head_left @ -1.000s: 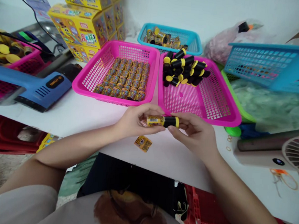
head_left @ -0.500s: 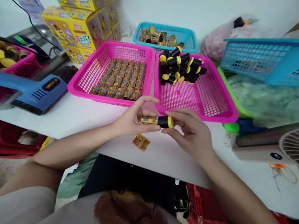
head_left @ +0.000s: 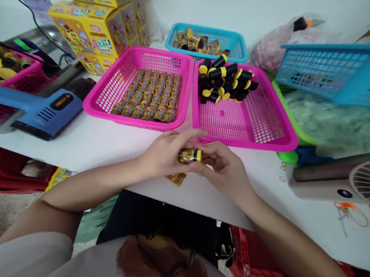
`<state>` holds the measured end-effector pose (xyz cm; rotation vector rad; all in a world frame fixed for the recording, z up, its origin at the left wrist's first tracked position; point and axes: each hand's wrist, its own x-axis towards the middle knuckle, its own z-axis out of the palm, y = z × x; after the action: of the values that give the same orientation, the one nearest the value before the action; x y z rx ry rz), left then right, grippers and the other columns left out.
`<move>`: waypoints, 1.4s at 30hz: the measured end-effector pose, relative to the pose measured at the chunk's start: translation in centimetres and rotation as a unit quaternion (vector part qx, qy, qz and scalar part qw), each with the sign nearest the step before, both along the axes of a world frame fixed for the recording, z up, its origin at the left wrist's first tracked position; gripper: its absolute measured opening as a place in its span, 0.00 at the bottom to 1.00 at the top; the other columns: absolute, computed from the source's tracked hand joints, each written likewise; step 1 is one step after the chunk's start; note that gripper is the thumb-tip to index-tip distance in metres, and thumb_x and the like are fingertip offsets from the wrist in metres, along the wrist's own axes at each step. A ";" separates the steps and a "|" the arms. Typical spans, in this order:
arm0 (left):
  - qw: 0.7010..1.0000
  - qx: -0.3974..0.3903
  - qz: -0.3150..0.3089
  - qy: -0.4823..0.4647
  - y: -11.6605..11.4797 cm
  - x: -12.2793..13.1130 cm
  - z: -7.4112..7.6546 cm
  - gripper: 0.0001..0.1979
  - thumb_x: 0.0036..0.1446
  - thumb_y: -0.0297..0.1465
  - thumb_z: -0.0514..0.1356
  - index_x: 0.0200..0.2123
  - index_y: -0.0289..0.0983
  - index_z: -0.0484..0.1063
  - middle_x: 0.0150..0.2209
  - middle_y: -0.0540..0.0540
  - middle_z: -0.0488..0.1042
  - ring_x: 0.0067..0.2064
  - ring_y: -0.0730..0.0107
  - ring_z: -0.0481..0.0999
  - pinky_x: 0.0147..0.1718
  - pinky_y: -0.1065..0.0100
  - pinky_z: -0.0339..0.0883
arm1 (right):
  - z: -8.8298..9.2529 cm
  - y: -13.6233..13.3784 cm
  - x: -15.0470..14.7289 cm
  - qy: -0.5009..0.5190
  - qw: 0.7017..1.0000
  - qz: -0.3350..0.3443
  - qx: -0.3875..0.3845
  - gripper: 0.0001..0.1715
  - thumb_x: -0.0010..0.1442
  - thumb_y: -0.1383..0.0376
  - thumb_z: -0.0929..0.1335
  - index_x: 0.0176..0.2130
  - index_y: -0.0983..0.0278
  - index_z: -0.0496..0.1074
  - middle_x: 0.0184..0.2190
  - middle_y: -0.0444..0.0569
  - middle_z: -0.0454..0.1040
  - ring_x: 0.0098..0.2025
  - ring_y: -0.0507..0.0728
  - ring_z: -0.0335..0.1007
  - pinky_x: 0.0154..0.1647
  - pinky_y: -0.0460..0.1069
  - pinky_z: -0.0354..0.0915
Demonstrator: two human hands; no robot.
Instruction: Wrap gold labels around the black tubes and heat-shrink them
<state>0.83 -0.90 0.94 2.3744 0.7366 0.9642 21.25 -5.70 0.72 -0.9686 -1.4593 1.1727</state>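
My left hand [head_left: 164, 154] and my right hand [head_left: 223, 167] meet over the white table [head_left: 101, 142], both closed around one small tube [head_left: 189, 155] with a printed yellow wrapper and a yellow band. Only a short piece of the tube shows between the fingers. A loose printed label [head_left: 177, 179] lies on the table just under my left hand. Beyond my hands, a pink basket [head_left: 112, 90] holds rows of wrapped tubes [head_left: 152, 97]. Another pink basket [head_left: 253, 122] to its right holds a pile of black tubes with yellow caps [head_left: 224, 82].
A blue heat gun [head_left: 33, 107] lies at the left beside stacked yellow boxes [head_left: 91, 33]. Farther back stands a cyan basket [head_left: 208, 40] of tubes. A tilted cyan basket [head_left: 334, 69], a green tray [head_left: 289, 121] and a small fan [head_left: 354, 181] crowd the right.
My hands have closed together over the tube, so its black part no longer shows. The loose label is now partly covered by my left hand.
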 end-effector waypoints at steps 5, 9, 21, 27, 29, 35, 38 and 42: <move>0.989 -0.135 -0.069 0.006 0.1 -0.2 0.8 0.38 0.61 0.42 0.70 0.68 0.40 0.56 0.50 0.42 0.82 0.46 0.59 0.86 0.45 0.62 0.77 | -0.2 0.6 0.7 -0.073 0.993 -0.014 0.087 0.19 0.56 0.58 0.80 0.47 0.57 0.81 0.43 0.48 0.80 0.38 0.51 0.76 0.39 0.49 0.76; 0.962 -0.230 -0.138 -0.048 -0.1 -0.1 1.2 0.33 0.61 0.35 0.69 0.64 0.39 0.58 0.46 0.43 0.82 0.44 0.62 0.85 0.44 0.64 0.77 | 0.2 0.6 0.9 -0.021 0.998 0.024 0.063 0.22 0.55 0.53 0.81 0.47 0.55 0.80 0.44 0.47 0.82 0.41 0.53 0.78 0.44 0.51 0.78; 0.826 -0.450 -0.286 -0.184 0.2 0.8 -0.7 0.37 0.67 0.37 0.67 0.65 0.46 0.44 0.37 0.53 0.79 0.37 0.69 0.85 0.36 0.70 0.78 | 0.4 0.0 1.2 -0.255 0.901 0.013 0.351 0.24 0.73 0.53 0.66 0.64 0.55 0.67 0.60 0.55 0.75 0.64 0.63 0.73 0.62 0.64 0.74; 0.859 -0.403 -0.240 -0.206 -0.6 1.5 -1.0 0.34 0.68 0.37 0.65 0.64 0.45 0.44 0.33 0.55 0.77 0.32 0.70 0.83 0.33 0.70 0.78 | -0.4 -0.3 0.3 -0.384 0.774 -0.081 0.497 0.30 0.68 0.62 0.70 0.65 0.70 0.65 0.51 0.59 0.76 0.61 0.64 0.70 0.61 0.60 0.73; 0.874 -0.366 -0.230 -0.224 -1.1 1.8 -1.3 0.32 0.68 0.37 0.64 0.63 0.44 0.44 0.31 0.56 0.75 0.30 0.71 0.82 0.30 0.72 0.76 | -0.4 -0.4 0.2 -0.403 0.747 -0.097 0.519 0.27 0.69 0.63 0.68 0.62 0.72 0.67 0.49 0.59 0.76 0.60 0.65 0.70 0.61 0.59 0.72; 0.909 -0.328 -0.082 -0.242 -2.0 2.8 -2.0 0.44 0.58 0.40 0.72 0.65 0.46 0.43 0.28 0.61 0.68 0.26 0.76 0.73 0.26 0.74 0.68 | -0.2 -0.5 0.1 -0.384 0.757 -0.119 0.515 0.27 0.67 0.63 0.71 0.63 0.60 0.67 0.49 0.54 0.78 0.56 0.64 0.74 0.59 0.61 0.74; 0.891 -0.370 -0.143 -0.220 -1.7 2.9 -1.9 0.41 0.58 0.38 0.70 0.63 0.45 0.44 0.29 0.61 0.67 0.24 0.77 0.72 0.24 0.74 0.68 | -0.4 -0.6 -0.1 -0.327 0.802 -0.118 0.486 0.32 0.65 0.63 0.72 0.65 0.55 0.64 0.50 0.53 0.78 0.57 0.64 0.75 0.58 0.63 0.74; 0.870 -0.415 -0.199 -0.174 -1.2 2.3 -1.7 0.36 0.57 0.34 0.67 0.60 0.45 0.48 0.35 0.57 0.68 0.26 0.77 0.74 0.24 0.72 0.69 | -0.6 -0.8 -0.4 -0.327 0.794 -0.108 0.501 0.28 0.66 0.63 0.71 0.63 0.56 0.67 0.50 0.52 0.78 0.58 0.64 0.73 0.62 0.63 0.74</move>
<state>3.16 -2.07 -0.74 1.4529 0.3724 0.6694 20.89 -6.48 0.07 -0.7242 -2.0743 -0.2517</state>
